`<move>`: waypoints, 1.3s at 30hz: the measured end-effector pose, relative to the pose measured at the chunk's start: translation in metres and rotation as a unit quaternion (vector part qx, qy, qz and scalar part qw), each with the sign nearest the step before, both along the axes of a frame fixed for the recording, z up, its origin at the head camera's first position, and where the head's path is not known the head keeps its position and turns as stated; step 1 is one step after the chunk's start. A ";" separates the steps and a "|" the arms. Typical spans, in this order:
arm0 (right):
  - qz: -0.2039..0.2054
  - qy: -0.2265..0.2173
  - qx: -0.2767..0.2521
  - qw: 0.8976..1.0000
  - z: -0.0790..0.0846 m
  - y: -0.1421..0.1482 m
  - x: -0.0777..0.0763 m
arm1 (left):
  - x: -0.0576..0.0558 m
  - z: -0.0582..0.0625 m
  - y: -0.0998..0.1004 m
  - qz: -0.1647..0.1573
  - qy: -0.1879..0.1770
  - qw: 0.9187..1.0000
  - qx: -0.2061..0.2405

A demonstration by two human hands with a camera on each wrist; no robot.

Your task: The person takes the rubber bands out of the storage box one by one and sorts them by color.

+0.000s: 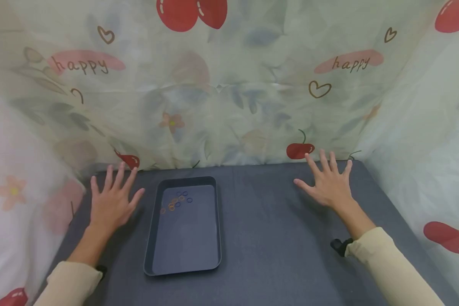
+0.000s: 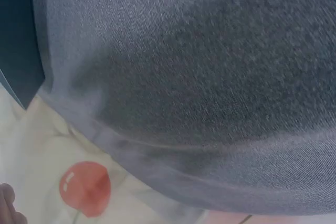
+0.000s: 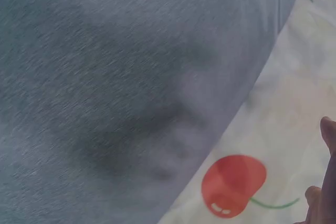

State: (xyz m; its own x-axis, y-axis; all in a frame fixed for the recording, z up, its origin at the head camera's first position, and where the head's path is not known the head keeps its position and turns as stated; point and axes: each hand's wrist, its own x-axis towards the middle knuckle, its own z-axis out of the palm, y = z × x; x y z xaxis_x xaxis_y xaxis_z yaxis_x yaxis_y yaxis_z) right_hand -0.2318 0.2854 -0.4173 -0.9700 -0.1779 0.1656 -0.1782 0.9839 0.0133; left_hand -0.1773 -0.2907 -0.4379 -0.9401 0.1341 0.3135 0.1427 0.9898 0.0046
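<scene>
Left hand (image 1: 112, 206) and right hand (image 1: 331, 186) spread, tray (image 1: 187, 240) between them left of frame centre, nearer the left hand, its upper-left rings (image 1: 172, 205) showing only in head view.

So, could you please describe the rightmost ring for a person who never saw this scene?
Between the left hand and the right hand, a dark tray lies on the grey table. Toward its far end are small orange and blue rings. The wanted ring is blue, furthest right, and apart from the others.
</scene>
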 end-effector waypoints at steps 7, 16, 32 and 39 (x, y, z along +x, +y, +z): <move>0.022 -0.006 -0.007 1.000 0.005 -0.026 -0.004 | 0.004 -0.005 0.010 -0.017 -0.020 1.000 -0.001; 0.060 -0.027 -0.016 0.998 0.011 -0.059 -0.004 | 0.006 -0.012 0.021 -0.066 -0.031 0.997 -0.009; 0.139 -0.066 -0.016 0.988 0.010 -0.118 0.004 | 0.014 -0.028 0.025 -0.134 -0.119 0.984 -0.006; 0.166 -0.092 -0.113 0.975 0.007 -0.145 0.008 | 0.017 -0.033 0.026 -0.135 -0.123 0.983 -0.012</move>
State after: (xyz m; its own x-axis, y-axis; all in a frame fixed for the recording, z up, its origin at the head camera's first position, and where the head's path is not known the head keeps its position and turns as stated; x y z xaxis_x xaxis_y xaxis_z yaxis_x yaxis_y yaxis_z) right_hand -0.2237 0.1407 -0.4107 -0.8826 -0.4655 0.0659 -0.4656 0.8462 -0.2593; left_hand -0.1605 -0.2648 -0.4709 -0.9158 0.3944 0.0752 0.3985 0.9158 0.0498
